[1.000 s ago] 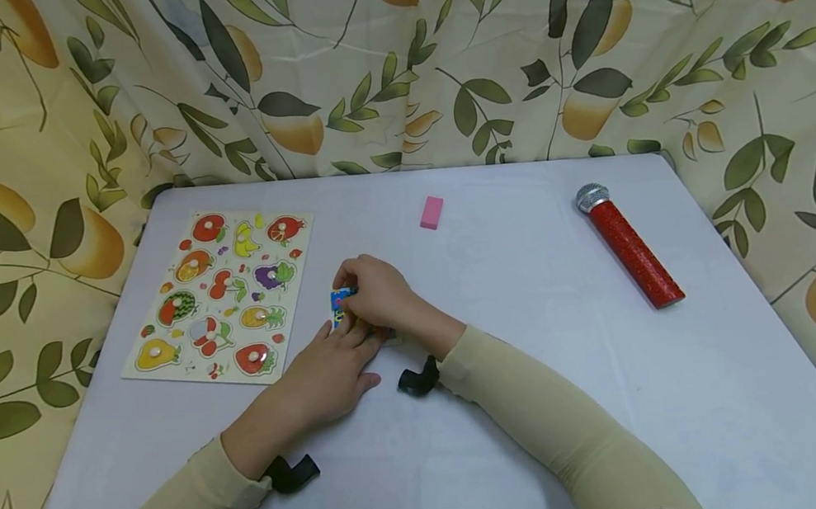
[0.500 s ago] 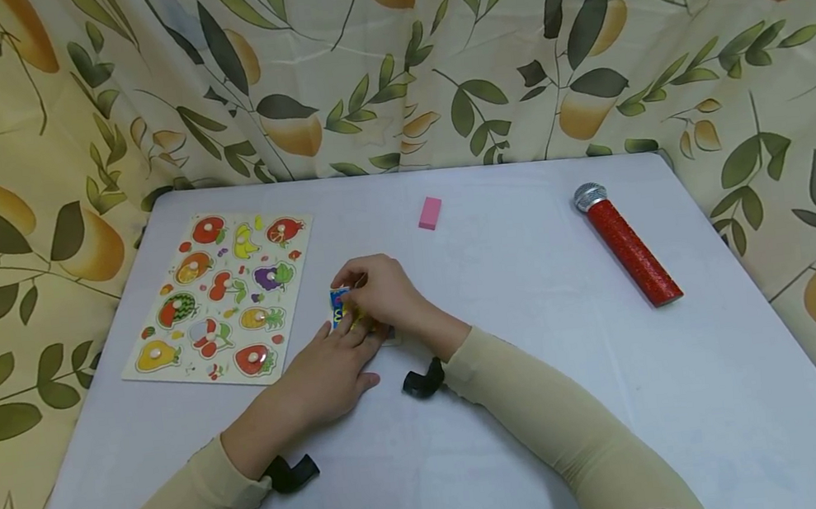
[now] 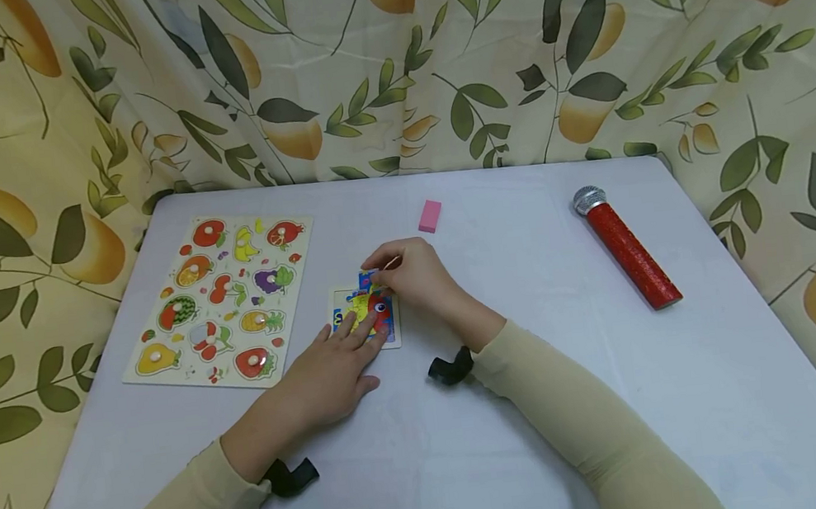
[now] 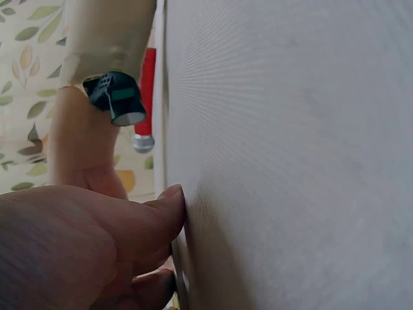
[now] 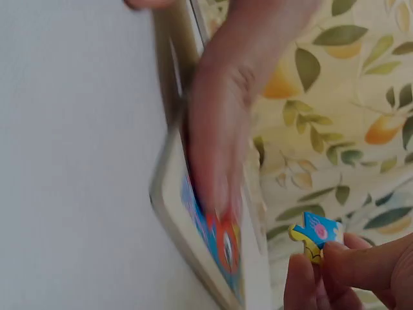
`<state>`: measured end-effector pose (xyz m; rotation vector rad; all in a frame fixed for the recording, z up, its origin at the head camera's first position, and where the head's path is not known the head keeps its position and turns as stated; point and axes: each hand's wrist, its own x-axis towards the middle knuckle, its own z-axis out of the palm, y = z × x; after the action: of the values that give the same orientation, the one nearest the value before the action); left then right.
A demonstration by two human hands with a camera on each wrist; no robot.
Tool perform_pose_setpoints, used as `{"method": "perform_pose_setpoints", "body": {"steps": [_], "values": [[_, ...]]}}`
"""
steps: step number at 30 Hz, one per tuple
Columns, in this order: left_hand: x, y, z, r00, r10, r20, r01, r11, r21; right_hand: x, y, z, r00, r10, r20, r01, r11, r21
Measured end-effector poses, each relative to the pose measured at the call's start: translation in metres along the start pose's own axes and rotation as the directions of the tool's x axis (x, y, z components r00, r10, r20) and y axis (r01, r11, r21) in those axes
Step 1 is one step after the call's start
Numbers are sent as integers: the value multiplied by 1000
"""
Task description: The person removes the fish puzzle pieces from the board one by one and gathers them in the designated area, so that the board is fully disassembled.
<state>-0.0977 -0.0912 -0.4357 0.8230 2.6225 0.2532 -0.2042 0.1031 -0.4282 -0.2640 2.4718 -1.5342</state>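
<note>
Puzzle piece (image 5: 321, 228), blue and yellow: pinched by your right hand (image 3: 416, 277), held above the small puzzle board (image 3: 396, 342) near its far edge; your left hand (image 3: 329, 372), nearer you, rests extended fingers on that board.

White-covered table (image 3: 552, 272) with fruit board (image 3: 222, 300), small puzzle (image 3: 362, 303), pink block (image 3: 430, 216), red microphone (image 3: 630, 249).

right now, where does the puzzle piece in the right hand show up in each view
Head: puzzle piece just left of centre, at the right hand's fingertips.
Left wrist: not visible.
Right wrist: lower right, pinched by that hand.
Shared landmark: leaf-patterned cloth in the background.
</note>
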Motion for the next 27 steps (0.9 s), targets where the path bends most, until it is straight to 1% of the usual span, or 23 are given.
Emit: {"method": "perform_pose_setpoints", "body": {"steps": [3,7,12,16,22,27], "values": [[1,0,1,1000,-9,1,9,1000,10,0,3,-13,999,33,4,-33,999,25],[0,0,0,1000,-5,-1,5,1000,10,2,10,-33,997,73,-18,-73,997,-3],[-2,0,-1,1000,11,2,-11,1000,0,4,21,-55,990,136,-32,-136,991,-11],[-3,-1,-1,1000,19,-6,-19,1000,3,7,30,-69,985,170,-40,-171,985,-18],[-3,-1,-1,1000,25,-12,-25,1000,-14,14,41,-81,975,215,-53,-217,975,-40],[-4,-1,0,999,27,-17,-27,1000,-10,17,46,-84,966,256,-22,-257,965,-45]]}}
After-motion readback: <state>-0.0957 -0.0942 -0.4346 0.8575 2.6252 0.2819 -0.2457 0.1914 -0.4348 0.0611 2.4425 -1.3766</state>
